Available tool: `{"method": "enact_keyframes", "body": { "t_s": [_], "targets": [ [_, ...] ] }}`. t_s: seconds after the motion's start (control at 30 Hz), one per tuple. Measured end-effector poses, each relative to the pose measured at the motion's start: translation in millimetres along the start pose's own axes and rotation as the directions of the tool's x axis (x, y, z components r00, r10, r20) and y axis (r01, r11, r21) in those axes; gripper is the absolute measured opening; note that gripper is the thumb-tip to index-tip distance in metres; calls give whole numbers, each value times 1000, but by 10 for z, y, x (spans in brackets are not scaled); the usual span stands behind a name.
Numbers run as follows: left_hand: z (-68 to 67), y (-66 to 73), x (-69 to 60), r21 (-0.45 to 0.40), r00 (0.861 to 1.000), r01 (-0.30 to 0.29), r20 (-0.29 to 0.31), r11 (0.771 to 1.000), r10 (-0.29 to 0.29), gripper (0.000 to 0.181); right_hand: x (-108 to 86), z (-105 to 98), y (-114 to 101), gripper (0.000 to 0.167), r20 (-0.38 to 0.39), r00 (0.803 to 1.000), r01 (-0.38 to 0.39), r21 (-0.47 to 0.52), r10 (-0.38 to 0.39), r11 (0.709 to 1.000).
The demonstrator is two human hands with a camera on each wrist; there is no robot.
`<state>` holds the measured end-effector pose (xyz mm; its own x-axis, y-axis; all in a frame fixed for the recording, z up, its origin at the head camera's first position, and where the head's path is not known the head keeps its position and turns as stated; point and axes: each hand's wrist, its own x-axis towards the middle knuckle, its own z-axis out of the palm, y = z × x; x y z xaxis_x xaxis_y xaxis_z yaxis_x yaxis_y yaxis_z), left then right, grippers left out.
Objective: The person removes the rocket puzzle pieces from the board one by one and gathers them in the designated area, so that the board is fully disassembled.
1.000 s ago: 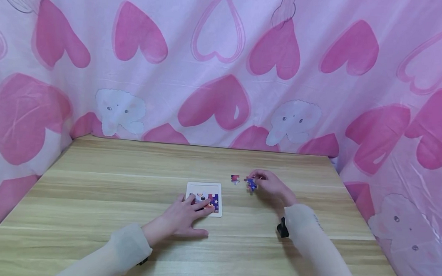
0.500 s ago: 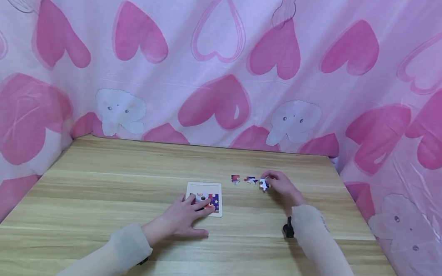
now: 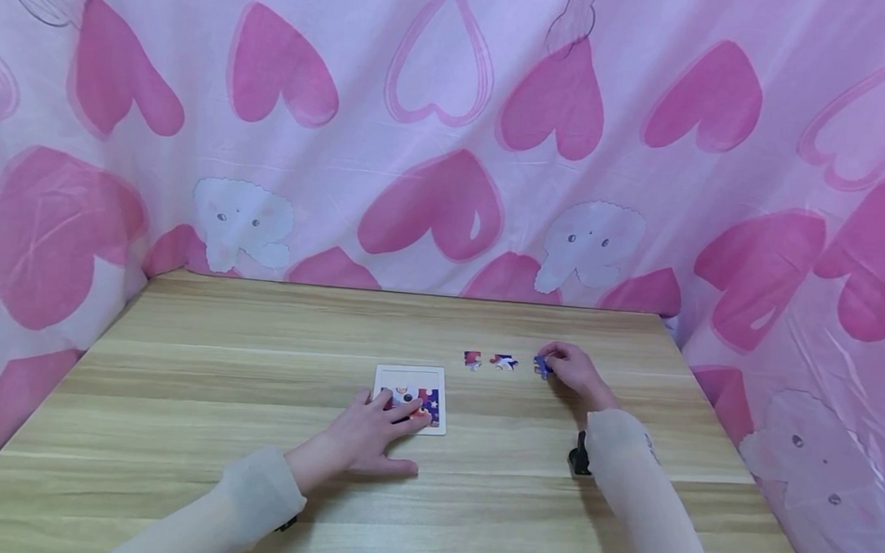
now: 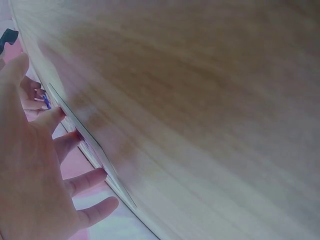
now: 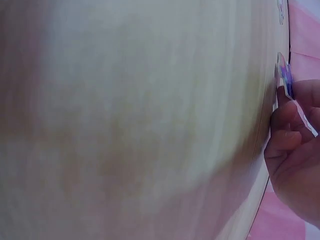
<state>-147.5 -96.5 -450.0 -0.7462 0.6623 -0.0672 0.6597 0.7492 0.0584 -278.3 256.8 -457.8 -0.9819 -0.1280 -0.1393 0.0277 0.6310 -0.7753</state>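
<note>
In the head view my left hand (image 3: 365, 435) rests with spread fingers on a small white-framed jigsaw tray (image 3: 440, 410). Joined pieces with a star and dark blue and red print show in its lower part, partly hidden by the fingers. To the right, my right hand (image 3: 576, 374) pinches a blue jigsaw piece (image 3: 542, 365) at the tabletop. The right wrist view shows that piece (image 5: 286, 75) tilted at the fingertips, and a thin pale edge (image 5: 305, 120) lies between the fingers and palm. Two loose pieces, one red (image 3: 471, 360) and one white-and-red (image 3: 504, 362), lie left of that hand.
The wooden table (image 3: 260, 325) meets a pink heart-print curtain (image 3: 434, 142) along its back and sides. A black wrist device (image 3: 579, 456) hangs under the right sleeve.
The right hand has let go of the white-and-red piece on the table and moved right. A white piece showed in its fingers half a second ago; now a blue one does. The left hand stays.
</note>
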Motion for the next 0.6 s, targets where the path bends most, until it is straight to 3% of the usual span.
{"method": "enact_keyframes", "body": {
  "t_s": [0.37, 0.47, 0.6],
  "targets": [
    [31, -8, 3, 13, 1000, 3, -6, 1000, -3, 73, 1, -13, -3, 18, -49, 999, -6, -81, 2, 997],
    [29, -8, 2, 19, 1000, 1, -9, 1000, -1, 72, -15, 9, -24, 19, -61, 998, -10, -54, 7, 998],
    [24, -6, 2, 20, 1000, 1, -11, 1000, 0, 72, -47, 88, -110, 20, -79, 996, 48, -8, -49, 999]
  ]
}}
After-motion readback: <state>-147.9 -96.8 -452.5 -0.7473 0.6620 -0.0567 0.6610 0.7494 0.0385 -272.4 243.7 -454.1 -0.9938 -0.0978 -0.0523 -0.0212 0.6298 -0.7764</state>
